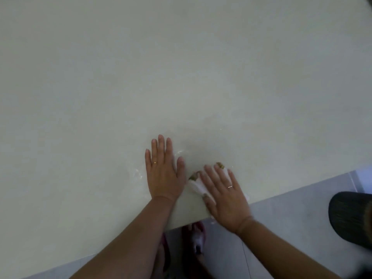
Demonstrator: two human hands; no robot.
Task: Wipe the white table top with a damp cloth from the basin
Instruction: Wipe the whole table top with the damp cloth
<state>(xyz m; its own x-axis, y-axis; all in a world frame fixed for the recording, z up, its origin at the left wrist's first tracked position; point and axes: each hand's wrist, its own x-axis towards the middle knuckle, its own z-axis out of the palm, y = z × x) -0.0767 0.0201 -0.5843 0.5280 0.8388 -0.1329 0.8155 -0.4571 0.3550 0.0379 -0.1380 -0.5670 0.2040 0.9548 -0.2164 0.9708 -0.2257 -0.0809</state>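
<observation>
The white table top (141, 77) fills most of the head view. My right hand (223, 195) lies flat near the table's front edge, pressing down on a white cloth (196, 185) with brownish marks at its corners. Most of the cloth is hidden under that hand. My left hand (163, 172) rests flat on the table just left of the cloth, fingers together and pointing away, with nothing in it. Wet streaks glisten on the surface around my left hand. The basin is not in view.
The table's front edge runs diagonally from lower left to right. Below it lies grey tiled floor (281, 222). A dark round container (352, 218) stands on the floor at the right. My feet in pink footwear (194, 238) show under the edge.
</observation>
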